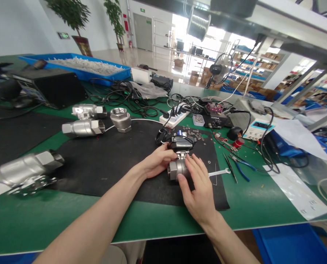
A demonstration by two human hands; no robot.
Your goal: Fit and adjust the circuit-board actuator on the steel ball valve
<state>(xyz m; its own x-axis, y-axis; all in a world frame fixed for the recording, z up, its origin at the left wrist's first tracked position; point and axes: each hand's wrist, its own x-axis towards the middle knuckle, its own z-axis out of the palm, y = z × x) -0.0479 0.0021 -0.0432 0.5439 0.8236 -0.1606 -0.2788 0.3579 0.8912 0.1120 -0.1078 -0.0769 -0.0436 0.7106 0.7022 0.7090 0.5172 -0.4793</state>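
Observation:
A steel valve body [175,170] with a black actuator box [180,143] on top stands on the black mat [111,161] in the middle of the green bench. My left hand [159,161] grips it from the left, fingers curled around the neck between box and valve. My right hand [199,187] rests against its right side, thumb on the valve body and fingers stretched upward toward the neck. A small wrench [219,172] lies on the mat just right of my right hand.
More steel valves lie at the left [83,127] [23,172], with a fitting [121,119] behind. Loose washers [200,141], blue pliers [241,167], tweezers, a power strip [174,118], cables, a soldering station [216,119] and a blue tray [81,68] crowd the bench.

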